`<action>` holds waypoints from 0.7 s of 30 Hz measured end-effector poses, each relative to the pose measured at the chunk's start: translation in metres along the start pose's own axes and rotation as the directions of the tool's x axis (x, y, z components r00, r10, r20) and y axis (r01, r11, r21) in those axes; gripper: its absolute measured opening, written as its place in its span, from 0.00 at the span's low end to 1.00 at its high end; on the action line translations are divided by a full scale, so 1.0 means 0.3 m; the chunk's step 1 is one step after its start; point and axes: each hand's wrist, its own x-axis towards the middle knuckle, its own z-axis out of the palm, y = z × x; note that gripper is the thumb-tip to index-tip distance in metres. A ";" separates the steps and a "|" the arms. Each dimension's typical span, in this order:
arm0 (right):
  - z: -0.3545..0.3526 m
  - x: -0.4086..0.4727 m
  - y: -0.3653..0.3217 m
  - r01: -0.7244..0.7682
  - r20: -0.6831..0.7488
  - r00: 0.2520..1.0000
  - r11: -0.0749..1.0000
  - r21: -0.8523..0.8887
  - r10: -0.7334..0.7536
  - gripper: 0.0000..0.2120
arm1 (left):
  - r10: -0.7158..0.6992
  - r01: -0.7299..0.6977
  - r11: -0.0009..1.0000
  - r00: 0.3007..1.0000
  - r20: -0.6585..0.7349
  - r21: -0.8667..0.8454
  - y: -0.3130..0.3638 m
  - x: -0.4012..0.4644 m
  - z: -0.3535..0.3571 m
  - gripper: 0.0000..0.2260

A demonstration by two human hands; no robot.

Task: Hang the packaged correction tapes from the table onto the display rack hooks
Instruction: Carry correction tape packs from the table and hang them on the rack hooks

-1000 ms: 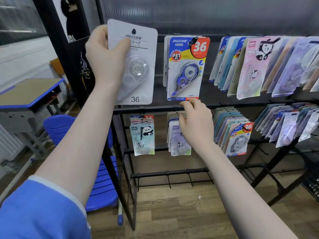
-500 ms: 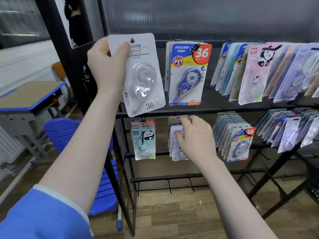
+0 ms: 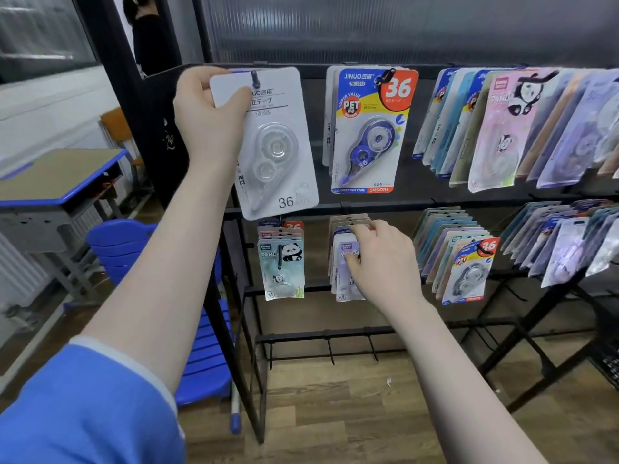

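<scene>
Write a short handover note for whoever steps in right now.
Left hand: grips the white correction tape pack by its top corner; a top-row hook shows through the pack's hang hole.
Right hand: fingers on the stack of packs on a middle-row hook.
Done: many packs already hang on the rack.
Left: let go of the white pack once it hangs freely, then fetch more. The bottom-row hooks are bare.

A desk (image 3: 57,175) stands left of the rack (image 3: 335,209), stacked chairs (image 3: 204,343) between them.
</scene>
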 end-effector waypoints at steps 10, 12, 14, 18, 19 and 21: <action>0.028 0.015 0.006 0.075 0.053 0.996 0.997 0.013 -0.075 0.15 | 0.026 0.011 0.932 0.995 -0.097 0.363 -0.072 -0.042 0.007 0.16; 0.035 0.020 0.011 0.104 0.058 0.993 0.993 0.047 -0.106 0.14 | 0.047 -0.002 0.880 0.995 -0.083 0.475 -0.083 -0.100 -0.012 0.23; 0.044 0.026 0.016 0.144 0.073 0.986 0.987 0.077 -0.149 0.14 | 0.061 -0.014 0.808 0.996 -0.061 0.589 -0.087 -0.177 -0.033 0.25; 0.074 0.036 0.022 0.263 0.105 0.954 0.951 0.163 -0.282 0.17 | 0.049 -0.010 0.649 0.998 -0.028 0.761 -0.085 -0.358 -0.081 0.25; 0.084 0.036 0.019 0.299 0.112 0.940 0.936 0.184 -0.322 0.18 | 0.025 0.014 0.605 0.999 -0.037 0.796 -0.085 -0.406 -0.098 0.26; 0.104 0.030 0.001 0.364 0.130 0.909 0.906 0.218 -0.396 0.19 | -0.026 0.062 0.496 0.998 -0.057 0.866 -0.083 -0.503 -0.142 0.26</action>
